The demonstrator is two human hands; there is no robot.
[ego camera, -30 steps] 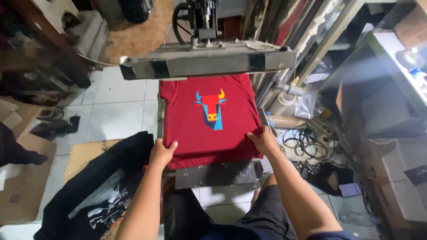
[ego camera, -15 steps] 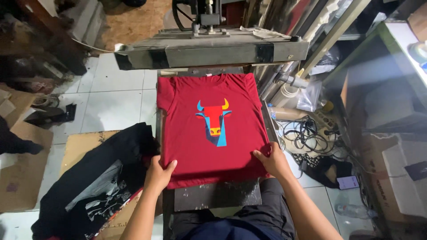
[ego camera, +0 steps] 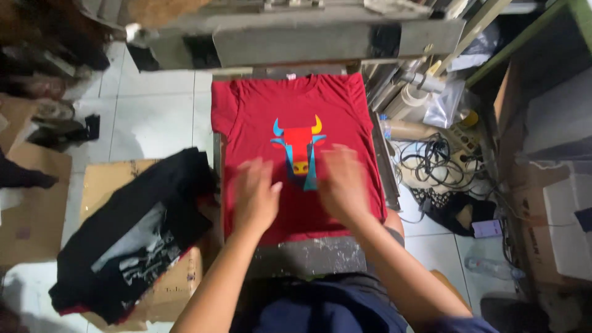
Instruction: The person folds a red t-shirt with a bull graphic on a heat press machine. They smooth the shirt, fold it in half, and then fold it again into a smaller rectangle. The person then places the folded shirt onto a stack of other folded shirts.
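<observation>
A red T-shirt (ego camera: 259, 117) with a blue, red and yellow bull-head print lies flat on the lower platen of a heat press (ego camera: 305, 256). My left hand (ego camera: 254, 196) rests flat on the shirt just left of the print, fingers apart. Over the shirt at the print's lower right is my right hand (ego camera: 342, 182), also flat and motion-blurred. Neither hand grips anything. The raised upper plate of the press (ego camera: 333, 40) hangs above the collar.
A pile of black printed shirts (ego camera: 132, 237) lies on a cardboard box (ego camera: 108, 179) at the left. Paper rolls (ego camera: 410, 102), tangled cables (ego camera: 431, 160) and a plastic bottle (ego camera: 493, 268) sit to the right, with cardboard boxes (ego camera: 555, 216) beyond. Pale tiled floor lies at the far left.
Both hands have moved from the shirt's bottom hem up onto its middle, beside the print. The view has shifted closer to the press.
</observation>
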